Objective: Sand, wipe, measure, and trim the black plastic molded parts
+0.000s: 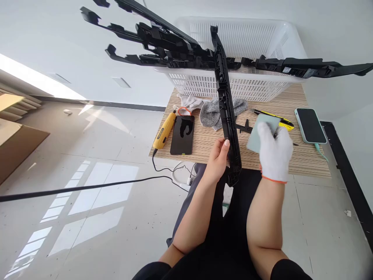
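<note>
Gripping 1 black strip point(225, 107) near its lower end in the left hand point(218, 156), in front of the white basket point(190, 83).
Looks light, stiff, slippery; best held mid-length. Seemingly pinching a pale green pad point(256, 137) in the gloved right hand point(274, 151), apart from the left.

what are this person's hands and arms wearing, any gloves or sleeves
The left hand is bare. The right hand wears a plain white glove with a thin orange edge at the wrist; its finger end is blurred. Both arms show short black sleeves, with the forearms uncovered.
</note>
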A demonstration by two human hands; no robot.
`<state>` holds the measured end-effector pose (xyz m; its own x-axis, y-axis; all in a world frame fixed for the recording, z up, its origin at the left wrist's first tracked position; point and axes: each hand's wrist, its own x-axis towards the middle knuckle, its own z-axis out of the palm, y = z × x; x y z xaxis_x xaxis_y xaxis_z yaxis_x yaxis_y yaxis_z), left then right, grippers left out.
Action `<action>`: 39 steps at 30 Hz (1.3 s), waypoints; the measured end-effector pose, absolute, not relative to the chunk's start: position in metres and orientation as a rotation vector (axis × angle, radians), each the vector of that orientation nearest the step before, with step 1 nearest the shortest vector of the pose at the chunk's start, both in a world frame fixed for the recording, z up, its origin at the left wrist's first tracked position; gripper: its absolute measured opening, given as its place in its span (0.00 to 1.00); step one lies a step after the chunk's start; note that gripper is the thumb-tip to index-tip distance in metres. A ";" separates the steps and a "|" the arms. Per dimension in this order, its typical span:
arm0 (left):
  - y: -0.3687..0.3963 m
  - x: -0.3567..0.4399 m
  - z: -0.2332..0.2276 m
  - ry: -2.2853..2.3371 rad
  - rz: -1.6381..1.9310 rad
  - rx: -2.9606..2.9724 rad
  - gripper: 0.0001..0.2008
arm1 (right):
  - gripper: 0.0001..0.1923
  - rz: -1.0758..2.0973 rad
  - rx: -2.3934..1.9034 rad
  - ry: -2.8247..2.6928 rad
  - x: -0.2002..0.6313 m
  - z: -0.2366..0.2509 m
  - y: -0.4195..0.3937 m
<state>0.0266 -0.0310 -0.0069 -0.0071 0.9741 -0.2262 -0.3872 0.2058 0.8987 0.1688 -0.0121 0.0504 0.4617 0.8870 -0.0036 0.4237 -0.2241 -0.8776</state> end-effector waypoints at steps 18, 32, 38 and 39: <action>-0.030 0.027 -0.010 0.996 1.270 0.797 0.17 | 0.27 0.069 -1.713 -0.693 0.152 0.039 -0.003; -0.029 0.024 -0.013 0.945 1.264 0.745 0.18 | 0.21 0.365 -1.718 -1.642 0.153 0.014 0.003; -0.028 0.026 -0.013 0.922 1.360 0.748 0.16 | 0.21 0.759 -1.305 -1.529 0.150 0.027 -0.006; -0.027 0.025 -0.014 0.908 1.380 0.748 0.16 | 0.22 0.797 -1.283 -1.560 0.147 0.027 -0.007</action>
<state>0.0250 -0.0273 -0.0137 -0.0289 0.9949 -0.0967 -0.4828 0.0708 0.8729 0.1468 -0.0069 0.0270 -0.0186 0.9672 0.2533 0.3616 0.2427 -0.9002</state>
